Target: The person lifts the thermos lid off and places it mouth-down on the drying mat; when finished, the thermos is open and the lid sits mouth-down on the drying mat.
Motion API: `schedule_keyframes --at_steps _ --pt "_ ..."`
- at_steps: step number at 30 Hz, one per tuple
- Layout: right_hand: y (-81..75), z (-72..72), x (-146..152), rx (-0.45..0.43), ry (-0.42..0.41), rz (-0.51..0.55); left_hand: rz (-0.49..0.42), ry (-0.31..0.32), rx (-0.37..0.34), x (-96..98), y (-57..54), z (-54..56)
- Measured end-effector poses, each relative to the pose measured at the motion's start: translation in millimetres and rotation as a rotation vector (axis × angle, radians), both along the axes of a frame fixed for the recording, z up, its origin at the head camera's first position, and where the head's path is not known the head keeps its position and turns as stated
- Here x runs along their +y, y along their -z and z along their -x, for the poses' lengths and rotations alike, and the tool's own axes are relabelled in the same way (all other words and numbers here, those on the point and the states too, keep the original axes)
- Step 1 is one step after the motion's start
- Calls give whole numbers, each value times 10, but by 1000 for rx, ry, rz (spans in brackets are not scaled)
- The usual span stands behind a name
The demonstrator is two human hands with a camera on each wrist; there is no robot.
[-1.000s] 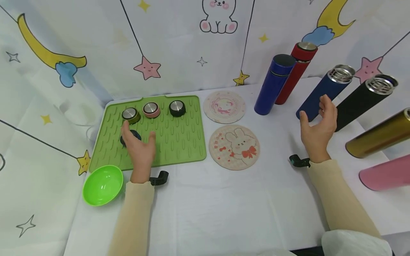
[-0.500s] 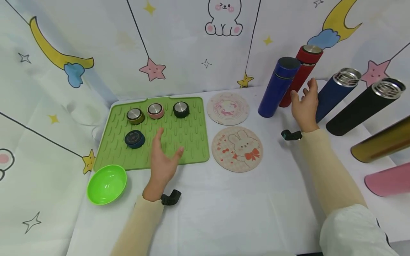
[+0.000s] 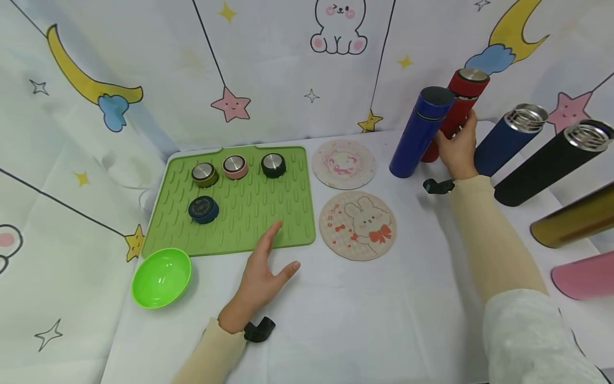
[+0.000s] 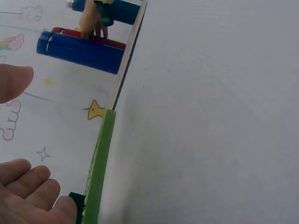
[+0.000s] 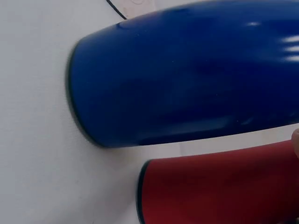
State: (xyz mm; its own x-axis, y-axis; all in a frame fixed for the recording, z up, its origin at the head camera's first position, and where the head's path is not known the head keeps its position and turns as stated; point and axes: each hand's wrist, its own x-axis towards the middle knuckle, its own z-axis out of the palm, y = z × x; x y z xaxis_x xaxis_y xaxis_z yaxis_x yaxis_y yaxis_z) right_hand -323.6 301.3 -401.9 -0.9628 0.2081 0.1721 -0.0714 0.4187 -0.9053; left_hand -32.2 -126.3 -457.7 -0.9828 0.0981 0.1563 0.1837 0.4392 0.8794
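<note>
Red vacuum flask [image 3: 457, 114] is standing at the back right; the right hand [image 3: 459, 153] is gripping it between thumb and fingers.
Left hand [image 3: 263, 278] is hovering near the green mat [image 3: 249, 213], fingers loosely extended, holding nothing. Caution: a sideways pull could be knocking the glossy blue flask [image 3: 418, 140], standing just left of the grip; an outward swing could be tipping the uncapped navy flask [image 3: 507, 134] just right. Surface: a white tablecloth [image 3: 345, 325] is carrying, left to right, a lime bowl [image 3: 160, 277], the mat with four lids [image 3: 273, 166], two round coasters [image 3: 344, 164] and the flasks, ending with black flask [image 3: 547, 165], gold flask [image 3: 573, 226] and pink flask [image 3: 585, 274]. Room: a white backdrop [image 3: 273, 69] printed with moons [image 3: 72, 74] and stars [image 3: 232, 105] is hanging behind.
</note>
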Motion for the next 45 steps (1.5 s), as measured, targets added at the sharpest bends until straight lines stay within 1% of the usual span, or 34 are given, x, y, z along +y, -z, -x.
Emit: schedule_keyframes --at_steps 6,12,15,17,24,28,33,41,45 --pt "37 55 -13 -6 52 -15 -26 45 3 13 29 -29" --pt "64 81 -19 -4 80 -40 -38 60 -22 28 33 -31" --pt "64 67 -25 -5 91 -36 -38 62 -9 30 31 -31" --pt "59 25 -20 -12 104 -33 -39 65 -5 38 40 -32" --pt "34 -195 -32 -44 121 -69 -52 82 6 47 65 -34" --pt "34 -341 -63 -24 125 -82 -58 94 22 55 55 -36" --pt "45 -542 -118 19 141 -72 -64 104 23 67 43 -43" --pt "78 -879 -140 51 154 -36 -72 113 -8 89 45 -48" --pt "62 -1062 -130 67 144 -18 -70 128 -2 104 38 -50"
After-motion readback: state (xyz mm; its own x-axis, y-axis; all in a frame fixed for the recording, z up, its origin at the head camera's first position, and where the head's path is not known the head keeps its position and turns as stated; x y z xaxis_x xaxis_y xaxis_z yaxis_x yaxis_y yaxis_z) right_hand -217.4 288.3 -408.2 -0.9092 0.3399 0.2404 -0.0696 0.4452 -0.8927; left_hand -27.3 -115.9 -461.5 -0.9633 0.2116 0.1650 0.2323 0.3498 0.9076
